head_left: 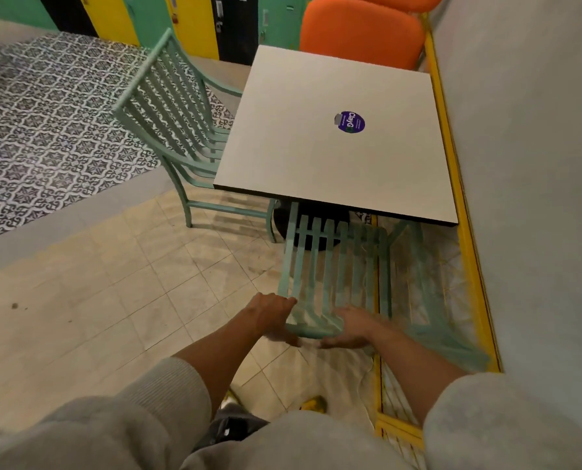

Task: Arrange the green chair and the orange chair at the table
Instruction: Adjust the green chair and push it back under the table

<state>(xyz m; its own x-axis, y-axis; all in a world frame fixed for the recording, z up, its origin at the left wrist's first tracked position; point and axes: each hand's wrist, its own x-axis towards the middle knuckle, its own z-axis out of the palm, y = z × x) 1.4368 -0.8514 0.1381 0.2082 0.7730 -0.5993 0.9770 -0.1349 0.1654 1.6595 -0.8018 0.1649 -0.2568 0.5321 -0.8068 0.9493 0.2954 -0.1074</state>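
grey sleeves fill the bottom of the view, and just past them both hands are wrapped over the top rail of the green chair (333,269), left hand (272,315) at the rail's left end, right hand (354,325) just beside it nearer the middle, fingers curled around the rail so neither is free. the chair's right half is smeared with blur, so i can't tell exactly where that side sits, but it looks very near the yellow frame (466,232) along the wall. my guess is that's the risk: with both grips bunched on the left, the chair could pivot and scrape the frame, or its seat could knock the pedestal under the tabletop (316,157). beyond, a second green chair (167,106) is tucked in at the left edge, and the orange chair (361,32) sits at the far side, touching or nearly.
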